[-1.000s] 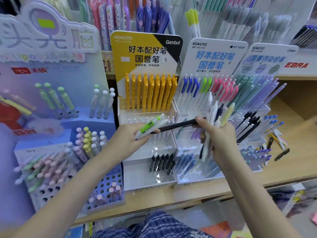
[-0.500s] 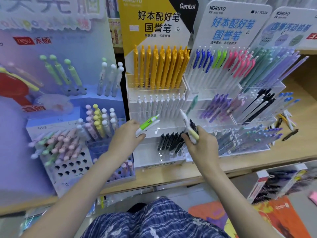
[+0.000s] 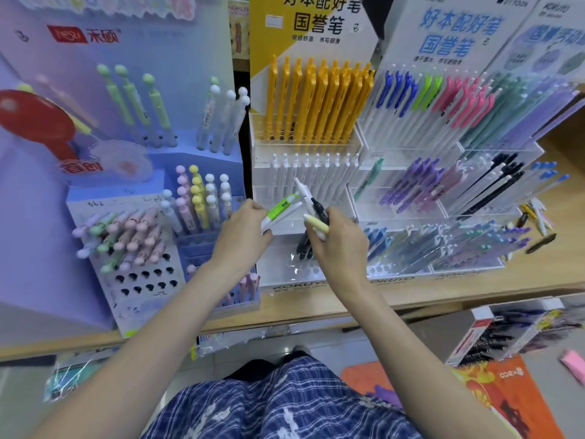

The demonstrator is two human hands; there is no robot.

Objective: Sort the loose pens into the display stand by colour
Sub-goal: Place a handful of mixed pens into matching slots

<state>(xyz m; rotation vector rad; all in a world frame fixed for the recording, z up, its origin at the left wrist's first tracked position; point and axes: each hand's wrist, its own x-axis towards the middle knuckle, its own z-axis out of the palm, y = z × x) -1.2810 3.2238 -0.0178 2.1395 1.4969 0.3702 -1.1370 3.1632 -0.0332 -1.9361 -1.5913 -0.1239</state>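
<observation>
My left hand (image 3: 242, 231) grips a white pen with a lime-green clip (image 3: 281, 210), its tip pointing up and right. My right hand (image 3: 340, 245) holds a small bunch of pens (image 3: 313, 213): a white one, a black one and a pale yellow one stick out above the fingers. Both hands hover in front of the clear tiered display stand (image 3: 304, 280), close together. The stand has a top row of orange pens (image 3: 316, 99), a row of white pens (image 3: 310, 175) below, and black pens (image 3: 302, 248) in the lowest tier, partly hidden by my right hand.
A second clear stand (image 3: 443, 185) to the right holds blue, green, pink, teal and purple pens in rows. A lilac stand (image 3: 142, 242) with pastel ball-top pens is on the left. Loose pens (image 3: 538, 226) lie on the wooden shelf at far right. Boxes sit below the shelf edge.
The view has dropped and moved closer to the stands. My right hand with its bunch of pens came down from the upper tiers to the lowest tier. My left hand keeps the green-clip pen.
</observation>
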